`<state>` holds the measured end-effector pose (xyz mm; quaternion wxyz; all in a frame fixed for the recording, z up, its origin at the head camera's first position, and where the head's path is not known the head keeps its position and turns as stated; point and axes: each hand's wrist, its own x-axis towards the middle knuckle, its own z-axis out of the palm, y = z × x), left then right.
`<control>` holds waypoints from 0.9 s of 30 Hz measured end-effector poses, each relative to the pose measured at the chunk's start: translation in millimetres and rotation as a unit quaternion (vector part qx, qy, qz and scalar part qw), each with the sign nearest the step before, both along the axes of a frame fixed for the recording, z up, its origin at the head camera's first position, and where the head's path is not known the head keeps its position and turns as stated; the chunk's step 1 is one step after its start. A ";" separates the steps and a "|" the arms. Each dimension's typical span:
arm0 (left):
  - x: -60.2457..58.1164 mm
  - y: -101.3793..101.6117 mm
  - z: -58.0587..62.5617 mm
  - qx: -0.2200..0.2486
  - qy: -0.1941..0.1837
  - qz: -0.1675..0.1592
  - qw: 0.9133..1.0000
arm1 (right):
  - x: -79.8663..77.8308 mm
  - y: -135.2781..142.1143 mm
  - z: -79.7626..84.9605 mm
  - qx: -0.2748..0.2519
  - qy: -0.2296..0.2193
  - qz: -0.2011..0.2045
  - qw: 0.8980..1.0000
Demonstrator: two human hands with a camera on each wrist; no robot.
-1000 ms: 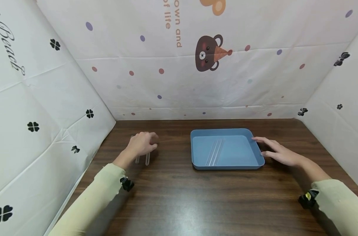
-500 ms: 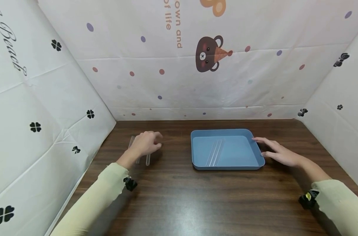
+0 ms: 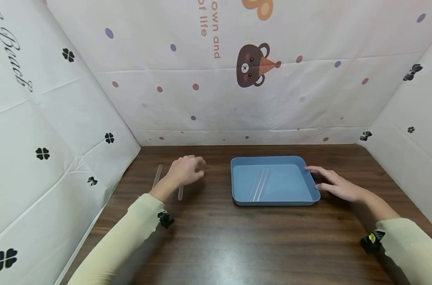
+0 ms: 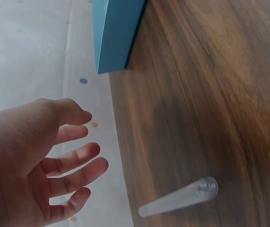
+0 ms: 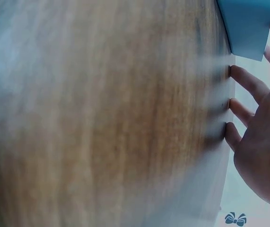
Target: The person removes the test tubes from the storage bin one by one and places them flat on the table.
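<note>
My left hand (image 3: 185, 170) hovers over the left part of the table with its fingers loosely bent and nothing between them, as the left wrist view also shows. Below it lies a clear tube (image 3: 180, 192) with a rounded end, partly hidden by the hand. A second clear tube (image 3: 158, 174) lies to its left, its near end behind the wrist. Several similar clear tubes (image 3: 260, 185) lie slanted side by side in the shallow blue tray (image 3: 293, 202). My right hand (image 3: 338, 186) touches the tray's right rim with thumb and forefinger; its other fingers rest on the wood.
The dark wooden table (image 3: 216, 241) ends at a white printed cloth (image 3: 216, 99) hanging behind it. More white cloth rises along the left and right sides. Bare wood lies between the left hand and the tray.
My left hand has moved right, toward the tray, uncovering more of the left tube. My right hand and the tray have stayed put.
</note>
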<state>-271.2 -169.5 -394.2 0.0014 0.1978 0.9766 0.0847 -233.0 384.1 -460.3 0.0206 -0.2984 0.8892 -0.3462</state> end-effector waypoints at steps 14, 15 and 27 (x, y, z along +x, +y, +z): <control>-0.6 30.9 2.4 0.009 0.001 -0.030 0.999 | -0.5 -0.2 5.4 0.037 -0.017 -0.021 0.999; -0.9 33.3 3.1 0.010 0.001 -0.032 0.999 | -0.6 -0.2 5.4 0.038 -0.017 -0.021 0.999; -3.8 63.3 6.7 0.018 -0.006 -0.061 0.998 | 0.6 1.2 3.6 0.025 -0.019 -0.021 0.999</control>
